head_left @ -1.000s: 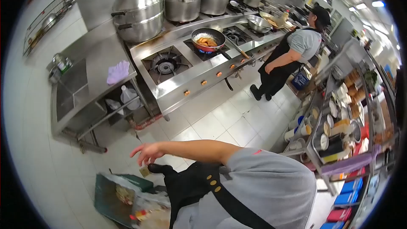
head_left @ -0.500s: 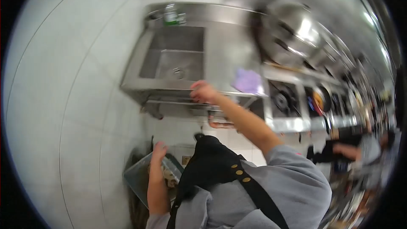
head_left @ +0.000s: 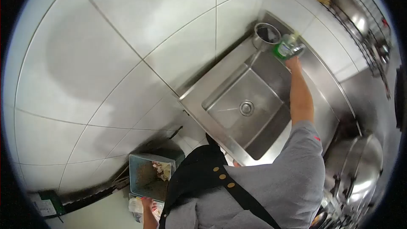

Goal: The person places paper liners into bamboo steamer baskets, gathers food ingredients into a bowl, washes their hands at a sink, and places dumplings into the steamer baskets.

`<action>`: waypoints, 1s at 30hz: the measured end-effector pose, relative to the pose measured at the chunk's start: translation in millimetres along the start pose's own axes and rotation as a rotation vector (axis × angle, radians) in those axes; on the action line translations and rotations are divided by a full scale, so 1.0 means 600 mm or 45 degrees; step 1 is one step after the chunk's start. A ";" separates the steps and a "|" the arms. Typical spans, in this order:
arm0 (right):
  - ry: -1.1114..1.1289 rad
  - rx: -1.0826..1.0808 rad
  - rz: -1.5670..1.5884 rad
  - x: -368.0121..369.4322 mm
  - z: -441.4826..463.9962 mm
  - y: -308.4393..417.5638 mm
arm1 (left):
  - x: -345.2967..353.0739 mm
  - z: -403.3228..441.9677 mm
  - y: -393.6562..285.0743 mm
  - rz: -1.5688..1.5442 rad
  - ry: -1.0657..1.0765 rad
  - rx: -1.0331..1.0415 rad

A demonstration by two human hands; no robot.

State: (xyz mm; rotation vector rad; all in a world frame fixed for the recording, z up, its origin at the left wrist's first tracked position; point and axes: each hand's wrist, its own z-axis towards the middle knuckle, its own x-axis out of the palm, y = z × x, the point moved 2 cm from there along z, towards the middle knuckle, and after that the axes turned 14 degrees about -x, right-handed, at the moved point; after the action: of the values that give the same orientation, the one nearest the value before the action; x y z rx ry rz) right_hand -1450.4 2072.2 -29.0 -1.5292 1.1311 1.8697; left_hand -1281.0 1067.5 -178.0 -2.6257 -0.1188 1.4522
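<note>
My right hand [head_left: 293,64] is stretched over the sink's far right corner, at a small shiny object [head_left: 299,51] beside a bottle of green liquid [head_left: 283,48]. Blur and the angle hide the fingers, so I cannot tell whether they grip it. The bottle has a pale pump top and stands on the rim of the steel sink [head_left: 231,89]. Left of it is a round metal container [head_left: 266,38] with something dark inside. Low at my left side, my left hand [head_left: 148,204] hangs open by the near edge of a grey-blue bin [head_left: 146,161], holding nothing I can see.
Food scraps [head_left: 162,171] lie in the bin. A wire rack [head_left: 347,27] with a metal bowl hangs at the upper right. Large steel pots [head_left: 354,165] stand right of the sink. White tiled wall [head_left: 106,59] is on the left.
My view has turned left and come closer to the sink. My right hand has moved from the sink's front edge to the bottle's corner. My left hand has dropped lower beside the bin.
</note>
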 end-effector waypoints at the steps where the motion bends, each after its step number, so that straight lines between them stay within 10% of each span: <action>1: 0.030 -0.011 0.007 0.062 0.050 -0.008 | -0.015 -0.030 -0.009 -0.418 0.115 -0.413; 3: 0.476 -0.620 0.225 0.233 0.141 -0.060 | -0.076 -0.077 -0.053 -1.227 0.318 -1.217; 7: 0.201 0.007 2.045 0.201 -0.031 0.041 | -0.041 -0.014 -0.064 -1.343 0.367 -1.029; 10: 0.041 0.149 2.447 0.215 -0.085 0.025 | -0.037 0.018 -0.153 -1.221 0.390 -1.004; 15: 0.264 0.223 2.261 0.275 0.026 0.014 | -0.066 0.071 -0.266 -1.031 0.491 -1.018; 18: 0.852 -1.409 0.585 0.418 0.152 -0.102 | -0.062 0.071 -0.236 -1.255 0.557 -1.084; 19: 0.752 -0.884 0.433 0.323 0.091 -0.052 | -0.057 0.080 -0.216 -1.543 0.588 -1.120; 23: 0.304 -0.840 -0.004 0.227 -0.029 0.000 | -0.077 0.041 -0.244 -1.268 0.195 -1.142; 25: 0.714 -0.067 2.008 0.223 -0.055 0.005 | -0.061 0.028 -0.227 -1.343 0.356 -1.244; 30: 0.706 -0.089 2.009 0.164 -0.054 0.036 | -0.042 0.010 -0.230 -1.233 0.393 -1.214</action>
State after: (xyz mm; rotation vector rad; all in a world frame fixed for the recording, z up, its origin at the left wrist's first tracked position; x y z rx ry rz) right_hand -1475.6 2020.0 -117.5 -1.1691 3.1667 2.2359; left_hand -1300.0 1200.7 -138.2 -2.5367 -2.1002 0.6682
